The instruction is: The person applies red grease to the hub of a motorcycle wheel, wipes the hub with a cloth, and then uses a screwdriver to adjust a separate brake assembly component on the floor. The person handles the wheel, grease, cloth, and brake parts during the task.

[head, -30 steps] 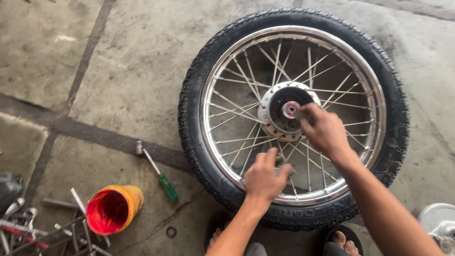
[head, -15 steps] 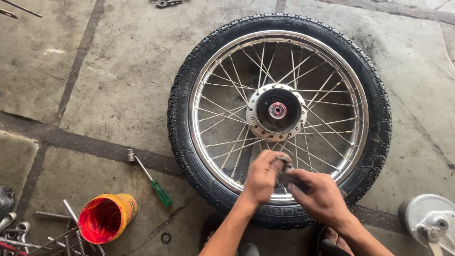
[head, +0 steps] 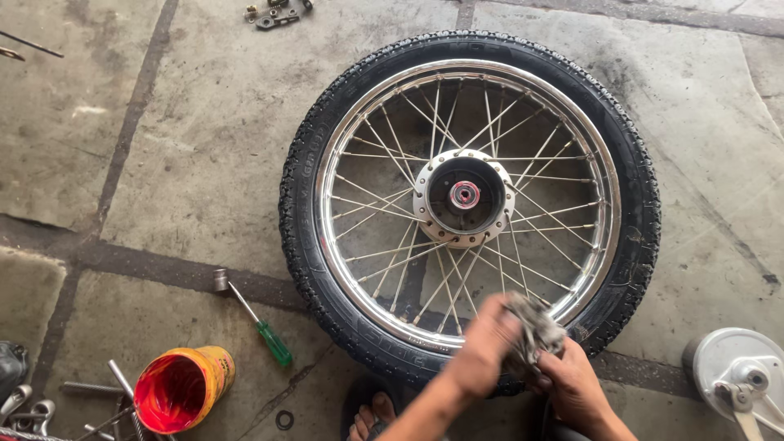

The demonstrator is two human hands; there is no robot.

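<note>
Over the wheel's (head: 469, 204) near rim on the concrete floor (head: 163, 163), left hand (head: 483, 347) and right hand (head: 576, 384) clamp fingers around a grey rag (head: 531, 327); hub bared, tyre remains mounted.

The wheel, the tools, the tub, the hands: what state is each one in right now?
Wheel: flat on the concrete, tyre on, hub bare.
Rag: crumpled between both hands.
Left hand: closed on the rag.
Right hand: closed on the rag.
Screwdriver: lying on the floor, untouched.
Tub: tipped on its side, open, red inside.
Round metal plate: on the floor beside the wheel.
</note>
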